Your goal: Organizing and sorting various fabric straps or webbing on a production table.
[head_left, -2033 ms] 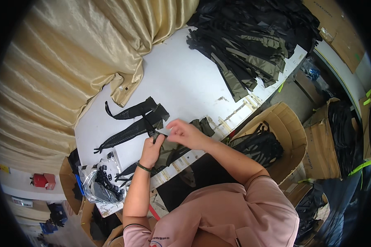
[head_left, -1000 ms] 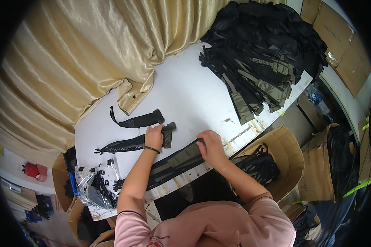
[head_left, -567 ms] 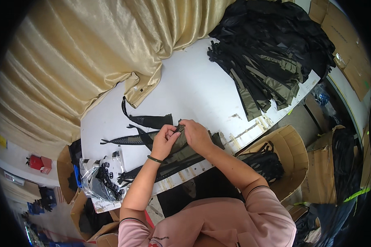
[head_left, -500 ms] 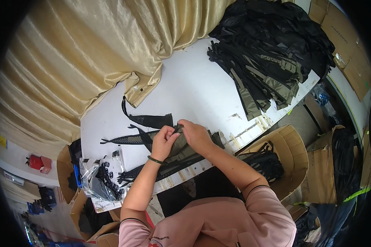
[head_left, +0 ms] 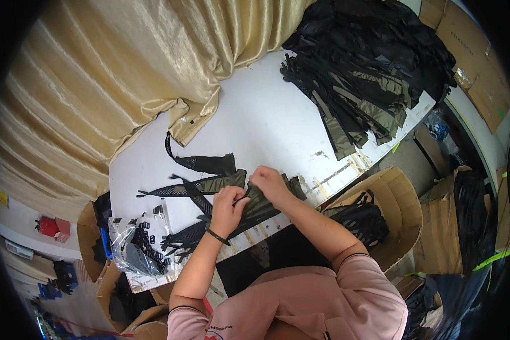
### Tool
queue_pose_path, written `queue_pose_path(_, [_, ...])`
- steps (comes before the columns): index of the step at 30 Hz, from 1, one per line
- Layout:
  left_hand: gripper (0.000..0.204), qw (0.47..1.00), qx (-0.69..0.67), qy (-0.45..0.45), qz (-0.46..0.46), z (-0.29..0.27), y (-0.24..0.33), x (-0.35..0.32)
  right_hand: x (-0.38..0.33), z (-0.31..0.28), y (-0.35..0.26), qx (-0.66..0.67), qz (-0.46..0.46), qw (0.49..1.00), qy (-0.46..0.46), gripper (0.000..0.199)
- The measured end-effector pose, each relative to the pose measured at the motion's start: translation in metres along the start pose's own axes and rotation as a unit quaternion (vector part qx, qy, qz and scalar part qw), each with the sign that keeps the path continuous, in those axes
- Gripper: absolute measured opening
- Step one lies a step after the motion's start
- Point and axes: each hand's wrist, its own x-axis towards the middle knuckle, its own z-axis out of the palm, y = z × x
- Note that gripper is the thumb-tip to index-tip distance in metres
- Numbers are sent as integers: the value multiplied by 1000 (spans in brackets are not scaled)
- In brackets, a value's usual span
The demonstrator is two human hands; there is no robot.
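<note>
Both my hands are over a small group of olive and black fabric strap pieces near the table's front edge. My left hand [head_left: 226,213], with a dark bangle on its wrist, has its fingers curled on the edge of an olive fabric piece [head_left: 258,202]. Close by on the right, my right hand [head_left: 270,186] grips the same piece's upper edge, its fingertips partly hidden. Beyond my left hand lie an olive strap piece with a mesh end [head_left: 224,182] and a curved black mesh piece [head_left: 204,164]. More black mesh ends [head_left: 181,238] stick out beside my left forearm.
A large heap of black and olive pieces [head_left: 368,73] covers the table's far right. On the near left corner lies a clear plastic bag [head_left: 131,252] with black buckles [head_left: 146,225] beside it. A gold curtain [head_left: 153,62] drapes the far side. An open cardboard box [head_left: 399,218] stands at right.
My hands have moved slightly apart, the left one lower and the right one rightward. The olive strap piece beyond them shows more fully now, and a mesh end beside it has shifted.
</note>
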Motion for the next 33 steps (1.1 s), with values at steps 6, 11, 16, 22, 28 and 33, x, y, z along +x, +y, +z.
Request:
queue_pose_path(6, [8,918,-339,-43,-202,-8,-7,-3,-14,-14,-10,195,84,960,-183,11])
queue_pose_path(11, [15,883,-425,14,-198,-13,-15,-1,-23,-18,-5,95,83,925,-357,18])
queue_pose_path(16, [17,915,-379,1,-136,-18,-19,-2,-33,-10,-19,200,135,931,-274,8])
queue_pose_path(22, [25,941,-290,-91,-151,-27,10,1,-36,-2,-11,-172,-161,969,-76,10])
queue_pose_path(28, [25,924,-266,-49,-268,-21,-24,-4,-30,-9,-29,-118,-141,983,-1,21])
queue_pose_path(33, [25,920,-273,-102,-261,-23,-14,-2,-30,1,-19,-78,-64,980,-170,20])
